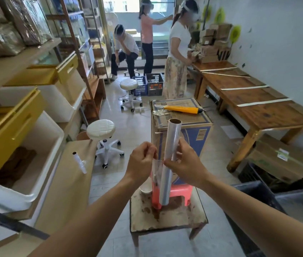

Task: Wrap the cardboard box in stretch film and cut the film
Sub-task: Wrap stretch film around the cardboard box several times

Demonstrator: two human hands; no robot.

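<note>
Right hand [186,164]: grip curled round the middle of the stretch film roll [173,138], which is held near upright, cardboard core at the top. Left hand [141,164]: grip pinching the loose film edge [156,168] pulled off just beside the roll. Cardboard box [198,130] stands directly behind the roll, above a pink plastic stool [181,191] on a worn small desk [165,217]. Yellow utility knife [182,109] lies flat on the box top. White cup [146,188] on the desk beside the stool.

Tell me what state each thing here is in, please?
Stretch film roll: upright, gripped by right hand.
Loose film end: peeled off, pinched by left hand.
Cardboard box: closed, not yet wrapped.
Yellow knife: lying flat on the box top, untouched.
</note>
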